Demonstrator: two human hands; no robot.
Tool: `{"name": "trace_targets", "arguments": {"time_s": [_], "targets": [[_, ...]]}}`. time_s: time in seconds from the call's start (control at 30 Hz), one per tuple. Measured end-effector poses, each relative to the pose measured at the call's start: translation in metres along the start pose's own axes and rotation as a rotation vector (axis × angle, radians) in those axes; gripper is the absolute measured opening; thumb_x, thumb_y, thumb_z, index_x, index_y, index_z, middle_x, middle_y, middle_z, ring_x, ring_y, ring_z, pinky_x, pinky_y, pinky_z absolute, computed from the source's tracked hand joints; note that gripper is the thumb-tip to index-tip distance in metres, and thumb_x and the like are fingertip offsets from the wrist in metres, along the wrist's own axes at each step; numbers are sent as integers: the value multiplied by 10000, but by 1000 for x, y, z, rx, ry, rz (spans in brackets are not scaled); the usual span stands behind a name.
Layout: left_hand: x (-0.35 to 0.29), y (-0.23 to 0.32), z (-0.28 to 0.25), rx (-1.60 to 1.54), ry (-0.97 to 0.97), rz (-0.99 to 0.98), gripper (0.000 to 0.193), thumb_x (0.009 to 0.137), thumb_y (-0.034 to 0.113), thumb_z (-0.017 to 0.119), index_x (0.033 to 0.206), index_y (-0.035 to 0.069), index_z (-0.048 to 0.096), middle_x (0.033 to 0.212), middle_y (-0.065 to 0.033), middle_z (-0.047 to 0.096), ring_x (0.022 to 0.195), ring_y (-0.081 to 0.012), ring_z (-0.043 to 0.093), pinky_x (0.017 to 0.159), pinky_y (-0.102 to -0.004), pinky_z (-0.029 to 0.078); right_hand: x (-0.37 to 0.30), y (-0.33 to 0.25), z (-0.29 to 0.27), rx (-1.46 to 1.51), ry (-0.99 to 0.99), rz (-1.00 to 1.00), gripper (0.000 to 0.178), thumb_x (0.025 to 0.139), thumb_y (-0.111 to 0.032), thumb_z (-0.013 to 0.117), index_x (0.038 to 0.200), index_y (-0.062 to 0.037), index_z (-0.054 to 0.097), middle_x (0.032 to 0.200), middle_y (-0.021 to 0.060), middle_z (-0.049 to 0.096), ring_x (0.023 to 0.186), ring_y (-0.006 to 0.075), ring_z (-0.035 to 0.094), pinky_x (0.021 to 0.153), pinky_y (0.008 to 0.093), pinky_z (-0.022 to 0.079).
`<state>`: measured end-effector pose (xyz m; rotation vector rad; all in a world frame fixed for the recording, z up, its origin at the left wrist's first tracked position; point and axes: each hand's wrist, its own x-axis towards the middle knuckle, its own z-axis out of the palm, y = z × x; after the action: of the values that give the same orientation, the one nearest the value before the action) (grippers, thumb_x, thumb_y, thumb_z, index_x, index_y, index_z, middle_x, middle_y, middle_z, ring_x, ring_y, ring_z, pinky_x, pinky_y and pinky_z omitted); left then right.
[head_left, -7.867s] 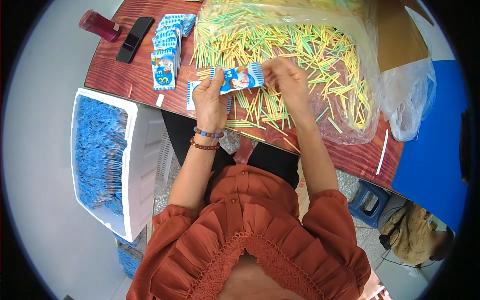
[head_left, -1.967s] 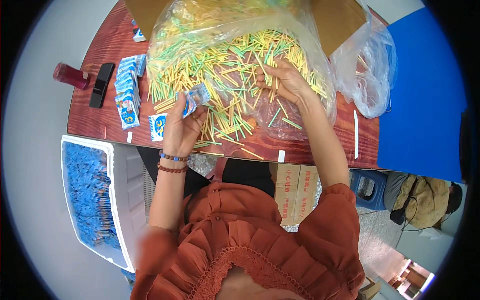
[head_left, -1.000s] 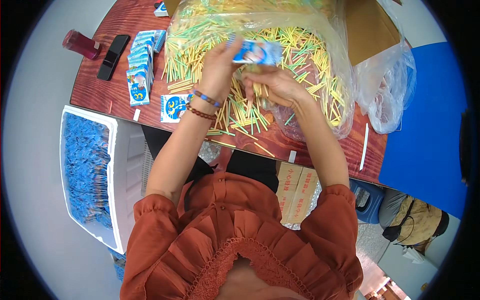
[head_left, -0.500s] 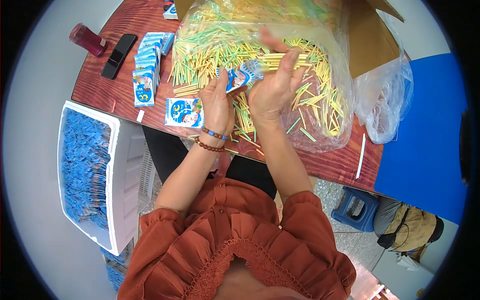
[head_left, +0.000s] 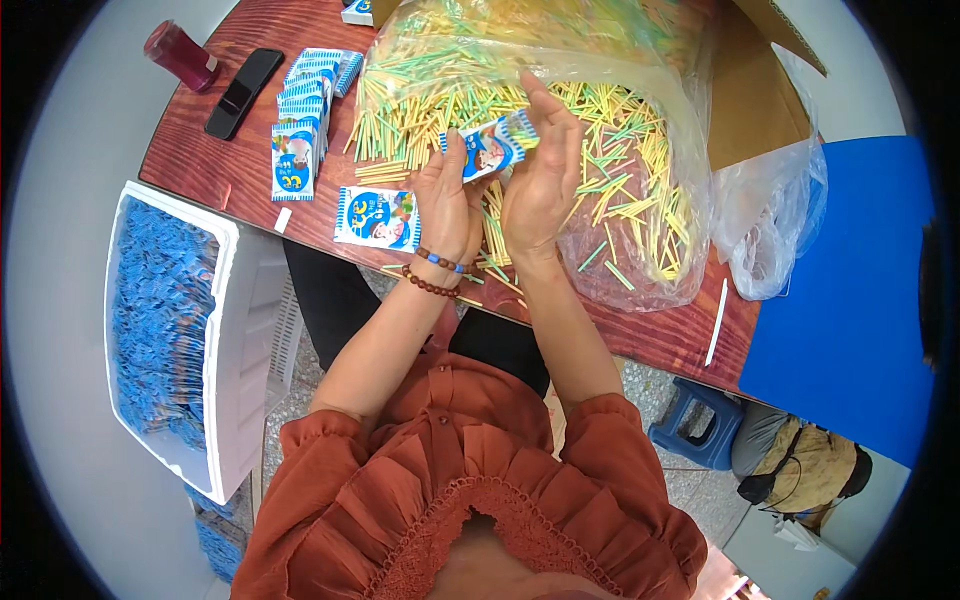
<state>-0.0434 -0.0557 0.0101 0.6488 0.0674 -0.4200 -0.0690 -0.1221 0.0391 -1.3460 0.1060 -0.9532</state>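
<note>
Between finger and thumb my left hand [head_left: 447,205] grips a small blue-and-white packet [head_left: 492,150], tilted up to the right. Yellow-green shows at the packet's right end, close against my right hand [head_left: 543,175]. That hand has its palm turned toward the packet and its fingers stretched out, with nothing visibly gripped. Beyond both hands lies a heap of thin yellow and green sticks [head_left: 415,125], partly in a large clear plastic bag [head_left: 640,290]. Another blue-and-white packet [head_left: 376,218] lies flat beside my left wrist.
Overlapping packets form a row [head_left: 293,160] at the left, near a black phone [head_left: 243,93] and a red jar [head_left: 182,55]. A white foam box [head_left: 225,330] full of blue packets stands left of the table. Right are a cardboard box [head_left: 755,120] and a blue stool [head_left: 697,425].
The bundle of yellow sticks that stuck out between the packet and my right hand no longer shows outside; yellow-green now fills the packet's end. My right fingers have straightened.
</note>
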Motion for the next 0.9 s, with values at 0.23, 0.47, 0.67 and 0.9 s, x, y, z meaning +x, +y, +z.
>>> {"name": "trace_targets", "arguments": {"time_s": [0.23,0.47,0.67,0.9], "targets": [[10,3,-19,-53,-32,-74,280,971,313,550,988,42,616,940,-55,674,823,-155,647,732,-306,538,10,-12,-33,-122,6,44,393,1013,-269,403,1212,22,577,1291,137,564,1220,223,509,1031,340,375],[12,15,-35,-78,-3,-116,280,959,323,569,1001,48,604,942,-65,657,795,-202,624,766,-355,518,41,-25,-147,-1172,-657,99,144,882,-136,597,931,-34,686,885,112,663,864,253,633,789,356,472],[2,10,-34,-51,-30,-143,266,959,316,572,971,56,622,914,-46,674,787,-183,636,761,-333,523,52,-22,-136,-1457,-672,75,234,853,-241,600,853,-16,664,815,160,647,782,308,628,727,411,486],[0,19,-30,-22,-16,-121,273,958,311,574,986,44,624,944,-59,679,808,-187,643,764,-334,523,59,4,-135,-1466,-575,381,264,776,-257,620,721,-3,663,653,189,644,649,331,644,676,431,498]]}}
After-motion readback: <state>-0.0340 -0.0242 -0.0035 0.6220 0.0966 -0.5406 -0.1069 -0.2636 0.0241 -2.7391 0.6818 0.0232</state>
